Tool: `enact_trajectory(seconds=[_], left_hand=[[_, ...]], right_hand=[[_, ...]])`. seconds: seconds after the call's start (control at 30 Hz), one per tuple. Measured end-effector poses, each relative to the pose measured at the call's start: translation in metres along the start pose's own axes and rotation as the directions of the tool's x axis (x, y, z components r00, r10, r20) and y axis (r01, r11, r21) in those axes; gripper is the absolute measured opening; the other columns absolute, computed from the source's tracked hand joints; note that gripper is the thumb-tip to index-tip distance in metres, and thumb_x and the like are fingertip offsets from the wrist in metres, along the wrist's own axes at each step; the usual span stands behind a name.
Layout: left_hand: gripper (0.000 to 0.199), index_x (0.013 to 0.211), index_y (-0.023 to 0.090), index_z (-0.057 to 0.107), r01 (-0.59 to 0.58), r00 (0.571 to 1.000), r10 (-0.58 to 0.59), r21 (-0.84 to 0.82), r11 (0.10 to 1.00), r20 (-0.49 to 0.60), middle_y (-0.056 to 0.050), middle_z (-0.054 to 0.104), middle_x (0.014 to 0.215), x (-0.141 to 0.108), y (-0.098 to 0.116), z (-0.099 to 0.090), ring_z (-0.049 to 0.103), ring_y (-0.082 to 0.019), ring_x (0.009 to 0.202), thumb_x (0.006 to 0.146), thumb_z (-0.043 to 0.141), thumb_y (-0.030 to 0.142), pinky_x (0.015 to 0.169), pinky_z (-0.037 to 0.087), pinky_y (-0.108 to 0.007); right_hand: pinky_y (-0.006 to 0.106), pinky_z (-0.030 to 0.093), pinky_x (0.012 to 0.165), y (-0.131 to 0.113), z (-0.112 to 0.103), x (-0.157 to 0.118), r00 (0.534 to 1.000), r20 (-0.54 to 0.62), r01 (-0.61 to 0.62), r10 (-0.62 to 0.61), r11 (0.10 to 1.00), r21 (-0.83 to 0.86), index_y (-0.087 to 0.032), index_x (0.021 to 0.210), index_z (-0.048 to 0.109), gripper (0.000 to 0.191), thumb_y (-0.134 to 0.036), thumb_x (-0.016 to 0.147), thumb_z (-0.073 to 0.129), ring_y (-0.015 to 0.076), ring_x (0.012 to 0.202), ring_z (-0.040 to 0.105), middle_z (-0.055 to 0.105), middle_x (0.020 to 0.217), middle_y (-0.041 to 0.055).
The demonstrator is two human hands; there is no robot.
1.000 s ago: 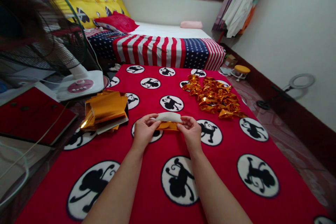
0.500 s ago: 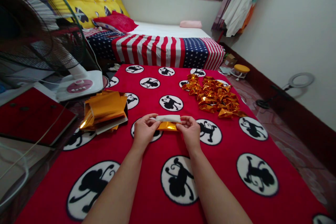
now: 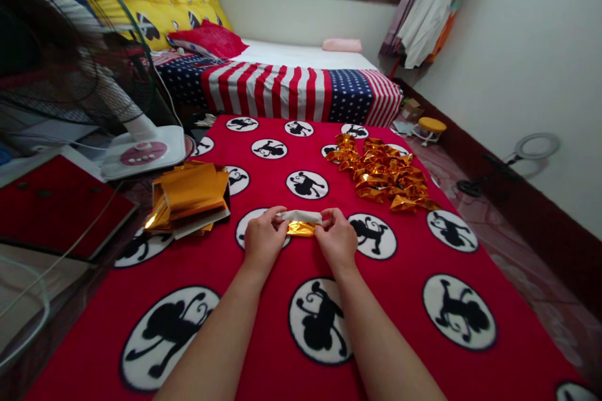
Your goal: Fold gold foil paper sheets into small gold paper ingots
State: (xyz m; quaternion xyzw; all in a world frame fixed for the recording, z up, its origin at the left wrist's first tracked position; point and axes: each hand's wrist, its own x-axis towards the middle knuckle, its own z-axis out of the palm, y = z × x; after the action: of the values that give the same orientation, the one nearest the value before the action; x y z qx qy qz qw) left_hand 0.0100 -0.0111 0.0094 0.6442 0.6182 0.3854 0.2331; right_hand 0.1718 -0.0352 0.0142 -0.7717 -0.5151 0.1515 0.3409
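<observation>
gold-and-white sheet (image 3: 301, 227) pinched at both ends

the sheet is over the middle of the red-covered worktop (image 3: 268, 351), between the hands. the fingers of the left hand (image 3: 264, 235) grip its left end; those of the right hand (image 3: 339, 238), its right end. the step looks like folding, and the next move seems to call for even pressure along the crease. a stack of gold sheets (image 3: 190, 191) lies left, folded gold pieces (image 3: 383, 170) far right.
</observation>
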Motion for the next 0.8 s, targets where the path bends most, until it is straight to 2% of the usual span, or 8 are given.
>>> enact_trajectory(seconds=[0.13,0.3,0.53,0.7,0.8], left_hand=[[0.028,0.105,0.025,0.072,-0.009,1.000,0.011,0.100,0.995,-0.020,-0.005,0.076,0.083,-0.004,0.005,-0.001,0.071,-0.022,0.077,0.078,0.065,0.024,0.067,0.049,-0.028],[0.027,0.105,0.025,0.071,-0.041,0.999,0.046,0.155,0.987,-0.029,-0.005,0.077,0.088,-0.007,0.008,0.001,0.071,-0.022,0.080,0.080,0.063,0.023,0.069,0.047,-0.028],[0.025,0.104,0.026,0.071,-0.064,0.996,0.079,0.255,0.965,-0.048,-0.004,0.076,0.090,-0.009,0.009,0.002,0.068,-0.022,0.080,0.081,0.061,0.022,0.066,0.043,-0.028],[0.019,0.097,0.024,0.071,-0.130,0.985,0.162,0.354,0.926,-0.062,-0.005,0.071,0.091,-0.008,0.008,-0.003,0.063,-0.024,0.090,0.080,0.063,0.021,0.074,0.043,-0.031],[0.018,0.096,0.024,0.070,-0.124,0.984,0.160,0.355,0.927,-0.074,-0.005,0.067,0.093,-0.006,0.006,-0.004,0.060,-0.022,0.088,0.080,0.062,0.021,0.074,0.043,-0.031]], right_hand=[[0.026,0.035,0.060,-0.002,0.000,-0.002,1.000,0.008,0.013,-0.013,0.999,-0.032,-0.025,0.095,0.062,0.023,-0.018,0.073,0.060,0.0173,0.069,0.063,0.069,0.075,-0.0031],[0.025,0.034,0.058,0.000,0.001,-0.007,0.992,-0.055,0.112,-0.116,0.991,-0.073,-0.024,0.088,0.064,0.015,-0.017,0.075,0.058,0.0147,0.072,0.058,0.063,0.089,-0.0003],[0.024,0.036,0.060,0.004,0.004,-0.010,0.982,-0.002,0.191,-0.191,0.980,-0.051,-0.028,0.083,0.075,0.018,-0.020,0.084,0.058,0.0134,0.075,0.059,0.060,0.086,-0.0007],[0.025,0.036,0.059,0.002,0.004,-0.010,0.983,0.022,0.184,-0.183,0.980,-0.075,-0.029,0.084,0.076,0.020,-0.019,0.085,0.058,0.0137,0.075,0.060,0.062,0.086,-0.0003],[0.025,0.035,0.058,0.000,0.002,-0.010,0.984,0.039,0.174,-0.172,0.981,-0.086,-0.029,0.084,0.076,0.022,-0.018,0.085,0.057,0.0137,0.074,0.060,0.064,0.087,-0.0007]])
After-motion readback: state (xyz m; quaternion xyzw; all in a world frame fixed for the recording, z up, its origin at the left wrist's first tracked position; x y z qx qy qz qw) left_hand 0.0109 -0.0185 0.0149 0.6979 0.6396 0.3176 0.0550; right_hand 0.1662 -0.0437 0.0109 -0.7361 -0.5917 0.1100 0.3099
